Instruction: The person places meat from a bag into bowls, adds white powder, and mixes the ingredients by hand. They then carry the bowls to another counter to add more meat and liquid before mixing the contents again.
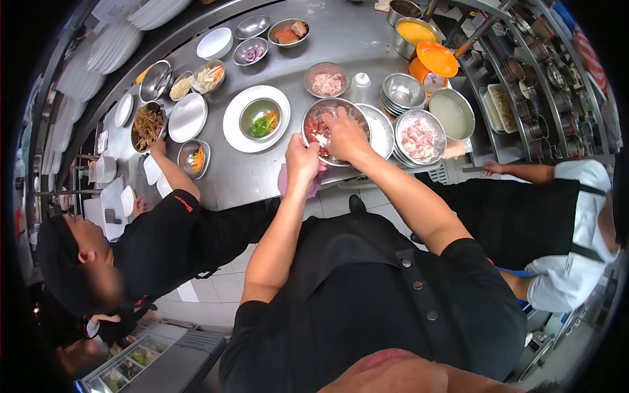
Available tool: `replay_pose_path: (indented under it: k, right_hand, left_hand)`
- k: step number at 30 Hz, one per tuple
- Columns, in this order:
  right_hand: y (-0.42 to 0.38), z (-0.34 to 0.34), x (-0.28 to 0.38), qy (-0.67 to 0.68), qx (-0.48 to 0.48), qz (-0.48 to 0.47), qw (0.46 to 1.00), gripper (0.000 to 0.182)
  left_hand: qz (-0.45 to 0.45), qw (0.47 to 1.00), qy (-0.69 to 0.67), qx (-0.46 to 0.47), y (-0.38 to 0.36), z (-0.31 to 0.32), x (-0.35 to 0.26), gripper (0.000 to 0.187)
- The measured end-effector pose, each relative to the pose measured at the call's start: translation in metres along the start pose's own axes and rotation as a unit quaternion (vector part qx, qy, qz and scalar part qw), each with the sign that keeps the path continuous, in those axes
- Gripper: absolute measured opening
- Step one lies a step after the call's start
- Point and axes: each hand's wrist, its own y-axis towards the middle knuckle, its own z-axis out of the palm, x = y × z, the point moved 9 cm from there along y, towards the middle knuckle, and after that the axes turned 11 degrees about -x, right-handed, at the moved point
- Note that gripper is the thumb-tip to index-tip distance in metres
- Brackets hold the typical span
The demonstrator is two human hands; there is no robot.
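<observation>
My left hand (304,159) is closed on the near left rim of a steel bowl (362,116) and a purple cloth (303,183) hangs just under it. Inside that bowl lies dark red meat (316,130) with a little white stuff on it. My right hand (346,134) reaches into the bowl from the right, fingers bent down on the meat and partly hidden. Behind the bowl stands a smaller bowl of pink minced meat (327,84). A white plate (378,130) touches its right side, and a bowl of pale, whitish meat (419,139) is farther right.
A clear squeeze bottle (360,88), stacked steel bowls (403,92) and a pot of pale liquid (451,113) stand right. A white plate (230,121) holds a bowl of vegetables (265,122) at left. One co-worker (151,229) works left; another (524,216) stands right.
</observation>
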Motion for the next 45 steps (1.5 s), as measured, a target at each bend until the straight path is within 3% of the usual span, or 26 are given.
replay_pose_path:
  k: [2, 4, 6, 7, 11, 12, 14, 15, 19, 21, 23, 24, 26, 27, 30, 31, 36, 38, 40, 42, 45]
  right_hand:
    - [0.013, 0.040, -0.036, -0.003, 0.092, 0.087, 0.992, 0.070]
    - [0.014, 0.030, -0.033, 0.007, 0.088, 0.050, 0.995, 0.064]
    - [0.005, -0.030, 0.005, 0.093, -0.045, -0.047, 0.994, 0.047]
    - [0.003, -0.018, -0.011, 0.050, 0.031, 0.042, 0.997, 0.046]
    - [0.027, 0.017, -0.038, 0.059, 0.121, 0.150, 0.979, 0.051]
    - [0.028, 0.004, -0.011, 0.151, 0.084, 0.029, 0.984, 0.054]
    - [0.013, -0.008, 0.030, 0.136, 0.073, -0.053, 0.987, 0.061]
    - [0.011, 0.004, 0.030, 0.077, 0.135, -0.059, 0.986, 0.062]
    - [0.028, 0.013, 0.031, 0.011, 0.164, -0.108, 0.980, 0.051]
    - [0.043, -0.016, 0.038, 0.058, 0.086, -0.093, 0.990, 0.044]
    - [0.050, -0.017, 0.030, 0.061, -0.002, -0.108, 0.992, 0.036]
    - [0.050, -0.018, 0.027, 0.062, -0.002, -0.106, 0.992, 0.036]
    - [0.060, 0.000, 0.015, 0.094, 0.111, -0.071, 0.987, 0.015]
    - [0.066, 0.001, 0.010, 0.094, 0.110, -0.069, 0.987, 0.015]
    - [0.084, -0.027, -0.013, 0.230, -0.069, -0.035, 0.970, 0.015]
    - [0.091, -0.036, -0.024, 0.212, -0.119, -0.002, 0.970, 0.014]
    - [0.118, -0.013, -0.068, 0.128, -0.069, -0.018, 0.989, 0.011]
    - [0.122, -0.093, -0.057, 0.153, -0.251, -0.028, 0.955, 0.017]
    - [0.117, -0.116, -0.070, 0.180, -0.290, -0.029, 0.939, 0.016]
    - [0.099, -0.120, -0.111, 0.306, -0.303, 0.111, 0.896, 0.008]
    - [0.046, -0.116, -0.144, 0.337, -0.296, 0.185, 0.874, 0.009]
  left_hand:
    - [-0.004, 1.000, -0.012, 0.001, 0.007, 0.007, 0.011, 0.014]
    - [-0.008, 1.000, -0.019, 0.002, 0.015, 0.008, 0.014, 0.015]
    - [-0.012, 0.993, -0.115, 0.032, 0.021, 0.003, 0.006, 0.016]
    - [-0.009, 0.995, -0.092, 0.040, 0.021, 0.001, 0.002, 0.016]
    - [0.012, 0.999, -0.023, 0.041, 0.015, 0.008, 0.001, 0.012]
    - [0.015, 0.999, -0.023, 0.037, 0.018, 0.003, -0.004, 0.012]
    - [0.012, 0.995, -0.064, 0.076, 0.021, -0.005, -0.010, 0.009]
    - [0.009, 0.994, -0.054, 0.092, 0.027, -0.010, -0.007, 0.008]
    - [0.009, 0.996, -0.047, 0.071, 0.038, -0.019, 0.000, 0.007]
    - [-0.032, 0.990, -0.121, 0.067, 0.039, -0.020, 0.001, 0.008]
    - [-0.051, 0.992, -0.102, 0.050, 0.049, -0.022, 0.001, 0.015]
    - [-0.067, 0.994, -0.081, 0.036, 0.054, -0.024, 0.003, 0.022]
    - [-0.069, 0.993, -0.086, 0.051, 0.068, -0.018, -0.006, 0.022]
    - [-0.069, 0.990, -0.107, 0.058, 0.075, -0.015, -0.009, 0.022]
    - [-0.081, 0.985, -0.144, 0.052, 0.100, 0.000, -0.013, 0.020]
    - [-0.075, 0.986, -0.138, 0.055, 0.110, 0.009, -0.018, 0.020]
    - [-0.049, 0.990, -0.101, 0.083, 0.148, 0.062, -0.052, 0.019]
    - [-0.059, 0.984, -0.152, 0.070, 0.163, 0.076, -0.064, 0.021]
    - [-0.051, 0.983, -0.161, 0.070, 0.213, 0.099, -0.062, 0.024]
    - [-0.048, 0.985, -0.156, 0.061, 0.259, 0.133, -0.067, 0.028]
    - [-0.062, 0.982, -0.172, 0.049, 0.338, 0.186, -0.049, 0.028]
